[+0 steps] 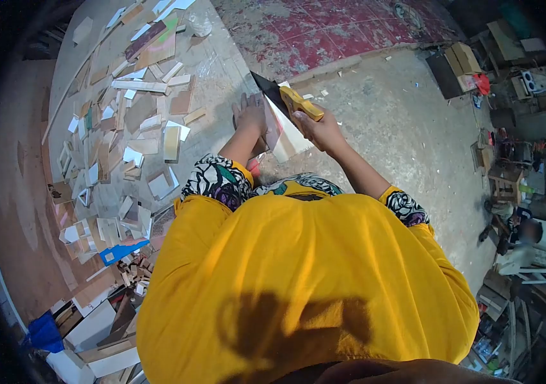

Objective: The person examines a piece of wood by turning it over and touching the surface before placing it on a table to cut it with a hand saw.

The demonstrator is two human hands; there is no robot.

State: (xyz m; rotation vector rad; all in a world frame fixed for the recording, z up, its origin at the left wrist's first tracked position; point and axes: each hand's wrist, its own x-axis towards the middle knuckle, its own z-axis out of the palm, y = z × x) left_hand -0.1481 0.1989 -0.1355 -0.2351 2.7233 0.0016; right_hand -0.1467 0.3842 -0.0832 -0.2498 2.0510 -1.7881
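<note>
My right hand (321,131) is closed around the yellow handle (304,104) of a handsaw. The saw's dark blade (266,87) points up and to the left, lying across the far end of a pale wooden board (289,144) with a reddish stripe. My left hand (249,116) lies flat beside the blade, fingers stretched forward, pressing down at the table's edge next to the board. What is under the left palm is partly hidden. Wood offcuts lie to the left of this hand.
Many wood offcuts (140,85) cover the worktable (212,64) on the left. More scraps and a blue bag (45,333) lie at lower left. A concrete floor (401,128) stretches right, toward cardboard boxes (464,61), clutter and a person (521,224) at the far right.
</note>
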